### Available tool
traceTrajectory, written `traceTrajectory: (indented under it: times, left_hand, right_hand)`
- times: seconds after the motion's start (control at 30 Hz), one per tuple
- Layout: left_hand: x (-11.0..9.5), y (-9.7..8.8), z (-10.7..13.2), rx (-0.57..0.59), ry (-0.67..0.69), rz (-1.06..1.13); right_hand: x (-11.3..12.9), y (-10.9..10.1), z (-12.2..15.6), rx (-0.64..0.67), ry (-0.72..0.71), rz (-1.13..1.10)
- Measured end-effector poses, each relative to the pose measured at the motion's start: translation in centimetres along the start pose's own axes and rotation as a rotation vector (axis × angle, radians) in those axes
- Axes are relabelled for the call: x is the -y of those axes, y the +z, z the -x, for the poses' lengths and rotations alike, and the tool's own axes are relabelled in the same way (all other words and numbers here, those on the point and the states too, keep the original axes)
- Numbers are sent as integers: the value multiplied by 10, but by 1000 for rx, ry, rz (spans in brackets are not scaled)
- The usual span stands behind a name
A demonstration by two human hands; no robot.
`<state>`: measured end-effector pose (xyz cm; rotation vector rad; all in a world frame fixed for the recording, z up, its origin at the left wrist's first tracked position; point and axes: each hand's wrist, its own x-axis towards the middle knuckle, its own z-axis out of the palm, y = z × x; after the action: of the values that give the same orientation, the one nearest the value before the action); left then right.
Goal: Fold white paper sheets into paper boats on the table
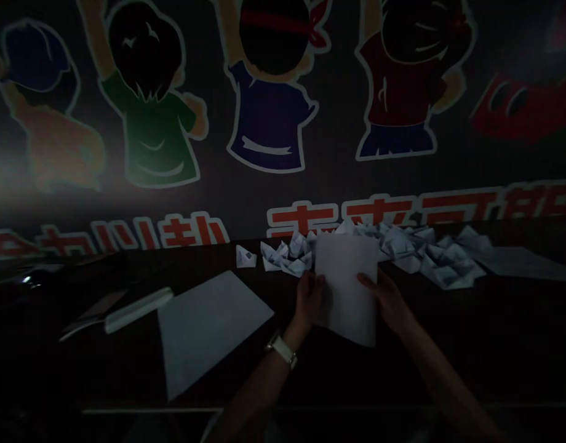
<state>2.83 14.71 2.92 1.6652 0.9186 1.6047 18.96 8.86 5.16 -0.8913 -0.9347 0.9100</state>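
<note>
Dim light. White sheet (346, 264) held near-upright above the desk (126, 378), in front of a cluster of folded paper boats (449, 267), partly hiding some of them. Left hand (308, 296): fingers clamped on the sheet's left edge; pale-banded watch (282, 351) on that wrist. Right hand (388, 296): fingers clamped on the right edge, thumb across the near face. Whether the held sheet is folded, cannot tell.

To the left, a loose sheet (213, 332) lies flat and askew on the desk; just beside its far left corner, a long pale object (139, 311), too dark to identify. Far right, another flat paper (527, 263) next to the boats. Behind the desk, a wall (329, 184) with cartoon figures (163, 141) and red, pale-outlined characters (191, 231).
</note>
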Motion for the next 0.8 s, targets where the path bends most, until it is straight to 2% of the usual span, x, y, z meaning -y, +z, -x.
traceTrajectory:
  times: [0.17, 0.23, 0.47, 0.6, 0.8]
  left_hand:
    - [-8, 0, 7, 112, 29, 3]
    - [-7, 1, 9, 145, 3, 38]
    - [-5, 0, 8, 67, -24, 58]
    - [-11, -2, 7, 72, -5, 19]
    - [-19, -3, 9, 21, 12, -1]
  right_hand:
    - [-1, -4, 6, -72, 221, -9]
    - [-1, -5, 7, -104, 255, -6]
    - [0, -4, 12, -90, 206, 36]
    - [-4, -5, 13, -70, 218, 24]
    - [-5, -5, 16, -87, 236, 23]
